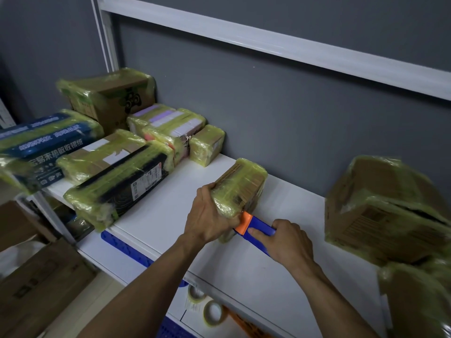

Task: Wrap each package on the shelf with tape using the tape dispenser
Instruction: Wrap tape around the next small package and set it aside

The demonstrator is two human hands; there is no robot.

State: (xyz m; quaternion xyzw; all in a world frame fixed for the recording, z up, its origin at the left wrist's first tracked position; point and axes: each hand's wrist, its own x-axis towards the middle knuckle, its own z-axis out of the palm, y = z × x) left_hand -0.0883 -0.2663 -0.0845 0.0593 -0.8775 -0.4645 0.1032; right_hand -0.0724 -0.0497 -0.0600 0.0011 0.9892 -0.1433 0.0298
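Note:
A small cardboard package covered in yellowish tape lies on the white shelf, near its middle. My left hand grips the package's near left corner. My right hand holds the blue handle of the tape dispenser. The dispenser's orange head touches the package's near end. The tape roll itself is mostly hidden behind my left hand.
Several taped packages crowd the shelf's left side, among them a black one and a blue one. Larger taped boxes stand at the right. Spare tape rolls lie below the shelf, and cardboard boxes sit at lower left.

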